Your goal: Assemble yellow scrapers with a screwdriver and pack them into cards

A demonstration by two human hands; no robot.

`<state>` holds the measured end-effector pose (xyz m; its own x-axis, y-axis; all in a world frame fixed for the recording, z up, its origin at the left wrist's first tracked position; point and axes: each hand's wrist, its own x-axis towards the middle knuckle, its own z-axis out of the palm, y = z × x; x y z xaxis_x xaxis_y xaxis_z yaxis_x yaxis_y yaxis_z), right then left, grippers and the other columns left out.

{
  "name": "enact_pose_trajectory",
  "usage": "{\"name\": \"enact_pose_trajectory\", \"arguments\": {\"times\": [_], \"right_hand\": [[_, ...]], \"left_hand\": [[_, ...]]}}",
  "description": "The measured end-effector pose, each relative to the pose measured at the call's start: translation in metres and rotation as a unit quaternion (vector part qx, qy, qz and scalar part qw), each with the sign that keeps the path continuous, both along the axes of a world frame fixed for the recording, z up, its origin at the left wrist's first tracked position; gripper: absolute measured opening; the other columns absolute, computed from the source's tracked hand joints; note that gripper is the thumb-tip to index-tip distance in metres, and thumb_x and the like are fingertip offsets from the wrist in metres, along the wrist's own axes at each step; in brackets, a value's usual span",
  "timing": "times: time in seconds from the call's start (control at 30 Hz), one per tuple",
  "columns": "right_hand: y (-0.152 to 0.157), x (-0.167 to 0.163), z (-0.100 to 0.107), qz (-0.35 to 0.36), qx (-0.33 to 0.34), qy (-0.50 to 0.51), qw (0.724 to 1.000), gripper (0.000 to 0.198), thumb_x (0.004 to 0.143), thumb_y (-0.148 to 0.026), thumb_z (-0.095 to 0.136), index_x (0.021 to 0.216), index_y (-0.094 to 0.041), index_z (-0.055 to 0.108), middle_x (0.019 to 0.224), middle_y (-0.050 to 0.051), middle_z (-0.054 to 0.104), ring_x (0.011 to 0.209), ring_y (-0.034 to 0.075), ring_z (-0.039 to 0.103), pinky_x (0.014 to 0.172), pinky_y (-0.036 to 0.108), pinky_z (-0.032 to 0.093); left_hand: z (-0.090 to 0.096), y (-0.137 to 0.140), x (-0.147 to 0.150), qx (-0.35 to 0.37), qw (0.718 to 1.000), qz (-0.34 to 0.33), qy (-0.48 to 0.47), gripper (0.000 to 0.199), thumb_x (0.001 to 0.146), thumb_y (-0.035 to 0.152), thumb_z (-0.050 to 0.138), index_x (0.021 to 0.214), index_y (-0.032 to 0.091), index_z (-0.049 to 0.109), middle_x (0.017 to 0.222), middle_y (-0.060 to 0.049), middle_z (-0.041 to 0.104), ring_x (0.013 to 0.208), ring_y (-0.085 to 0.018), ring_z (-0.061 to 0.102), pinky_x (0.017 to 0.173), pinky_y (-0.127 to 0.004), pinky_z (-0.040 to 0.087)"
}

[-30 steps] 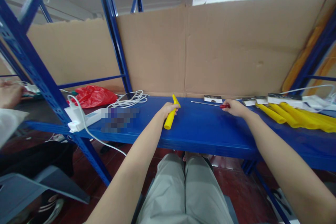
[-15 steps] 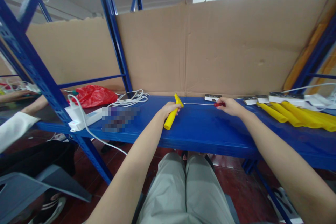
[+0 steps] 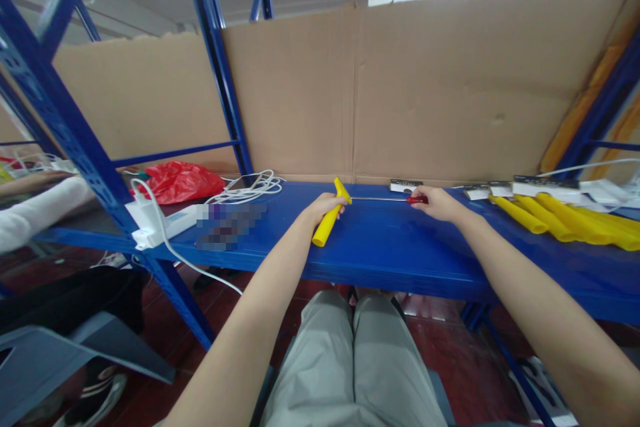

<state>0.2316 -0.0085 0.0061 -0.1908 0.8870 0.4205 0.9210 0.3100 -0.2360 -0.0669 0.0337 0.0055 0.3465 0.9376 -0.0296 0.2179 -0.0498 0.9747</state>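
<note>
My left hand (image 3: 326, 207) is closed around a yellow T-shaped plastic handle (image 3: 326, 227), whose wide tube end points down toward me. Closed on the red grip of a long screwdriver (image 3: 380, 199) is my right hand (image 3: 435, 203). The thin metal shaft runs level to the left, and its tip meets the head of the yellow handle. Whether a screw sits at the tip is too small to tell. Both hands are just above the blue shelf top (image 3: 380, 247).
Several yellow tubular pieces (image 3: 565, 217) lie at the right beside black-and-white packages (image 3: 545, 185). On the left are a white power strip (image 3: 167, 223), coiled white cable (image 3: 260, 185) and a red plastic bag (image 3: 183, 181). A cardboard wall (image 3: 425, 87) stands behind. Another person's sleeve (image 3: 45, 210) shows far left.
The yellow handle's head has shifted very slightly right and now meets the screwdriver tip. The other person's arm at the left has moved up and inward.
</note>
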Motion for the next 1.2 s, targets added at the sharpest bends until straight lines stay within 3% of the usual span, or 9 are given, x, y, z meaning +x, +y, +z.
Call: {"name": "enact_pose_trajectory", "arguments": {"times": [0.6, 0.8, 1.03, 1.2], "right_hand": [[-0.002, -0.004, 0.002, -0.024, 0.006, -0.025, 0.999, 0.007, 0.076, -0.02, 0.057, 0.082, -0.02, 0.061, 0.085, 0.008, 0.07, 0.074, 0.02, 0.063, 0.068, 0.029, 0.046], [-0.005, -0.014, 0.004, -0.023, -0.002, -0.08, 0.997, 0.004, 0.075, -0.023, 0.058, 0.075, -0.02, 0.061, 0.078, 0.006, 0.069, 0.07, 0.02, 0.062, 0.062, 0.027, 0.043], [-0.005, -0.022, 0.002, 0.024, -0.015, -0.142, 0.989, 0.01, 0.075, -0.019, 0.053, 0.072, -0.02, 0.063, 0.079, 0.006, 0.068, 0.071, 0.018, 0.061, 0.064, 0.027, 0.042], [-0.007, -0.027, 0.0, 0.004, -0.02, -0.155, 0.988, 0.006, 0.074, -0.02, 0.054, 0.07, -0.02, 0.058, 0.076, 0.007, 0.065, 0.068, 0.018, 0.058, 0.062, 0.027, 0.04]], "left_hand": [[0.003, -0.004, 0.003, 0.0, 1.0, -0.002, 0.007, 0.009, 0.079, 0.009, 0.056, 0.071, 0.012, 0.057, 0.05, 0.001, 0.056, 0.039, -0.008, 0.046, 0.043, -0.019, 0.037], [0.005, -0.006, 0.004, 0.002, 1.0, 0.012, 0.022, 0.011, 0.075, 0.007, 0.059, 0.067, 0.013, 0.056, 0.051, 0.001, 0.057, 0.039, -0.007, 0.046, 0.044, -0.019, 0.038], [0.007, -0.01, 0.003, 0.003, 0.999, 0.022, 0.029, 0.014, 0.076, 0.006, 0.054, 0.064, 0.013, 0.055, 0.05, 0.001, 0.056, 0.041, -0.009, 0.049, 0.048, -0.022, 0.042], [0.005, -0.008, 0.004, 0.0, 0.999, 0.022, 0.027, 0.014, 0.077, 0.006, 0.052, 0.066, 0.014, 0.055, 0.051, 0.001, 0.057, 0.038, -0.009, 0.047, 0.045, -0.022, 0.04]]}}
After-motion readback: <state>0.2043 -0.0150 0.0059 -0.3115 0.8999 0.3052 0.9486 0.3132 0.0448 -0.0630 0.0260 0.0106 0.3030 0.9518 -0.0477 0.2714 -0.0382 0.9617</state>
